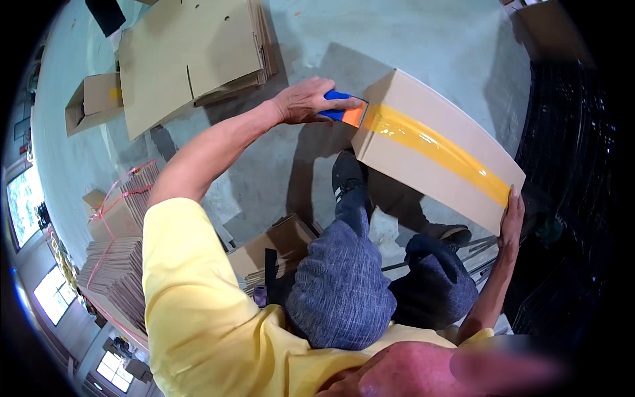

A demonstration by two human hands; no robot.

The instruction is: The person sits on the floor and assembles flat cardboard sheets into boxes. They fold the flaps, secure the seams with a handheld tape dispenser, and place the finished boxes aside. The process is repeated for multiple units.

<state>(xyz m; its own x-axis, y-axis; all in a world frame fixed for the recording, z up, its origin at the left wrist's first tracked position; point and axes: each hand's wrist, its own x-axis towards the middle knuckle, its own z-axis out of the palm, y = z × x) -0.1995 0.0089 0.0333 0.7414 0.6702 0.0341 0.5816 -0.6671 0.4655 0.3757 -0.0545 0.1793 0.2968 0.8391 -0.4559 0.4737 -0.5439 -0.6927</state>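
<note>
A long cardboard box [423,173] is tilted in front of my knees. A strip of shiny yellow tape [440,147] runs lengthwise along the face turned toward me. My left hand [305,101] grips a blue and orange tape dispenser [350,111] at the box's far left end, where the strip reaches the edge. At the opposite, near right end, my right hand [512,218] holds the box by its corner, thumb on the taped face. The fingers behind that end are mostly hidden.
Flat cardboard sheets [178,56] lie stacked at the far left, beside a small open carton [96,102]. Bundled folded cartons [116,268] with pink strapping stand at left. An open carton [278,245] sits by my leg. Dark mesh [562,152] rises at right.
</note>
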